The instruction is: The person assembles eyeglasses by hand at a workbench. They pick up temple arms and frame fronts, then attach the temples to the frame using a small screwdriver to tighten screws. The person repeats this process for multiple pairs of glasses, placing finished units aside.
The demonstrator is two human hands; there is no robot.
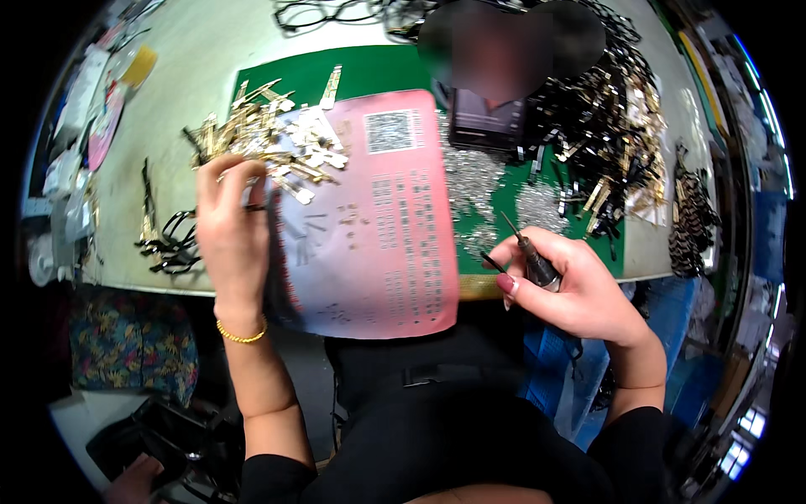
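A small black-handled screwdriver (541,267) rests in my right hand (579,281), its thin shaft pointing up and left. The thumb and index finger of that hand also pinch a thin black piece (493,262). My left hand (231,227) is at the near left side of a heap of gold-coloured metal strips (252,126), fingers curled down; what lies between them is hidden. Some strips lie on a pink and blue printed sheet (361,277), which hangs over the table's front edge between my hands. Beyond my right hand are piles of tiny silver parts (474,181).
A green mat (290,71) lies under the piles. Black and gold eyeglass temples (617,126) are heaped at the right, near a dark box-like object (485,122). Black glasses frames (327,13) lie at the back. Several dark curved pieces (172,244) sit left of my left hand.
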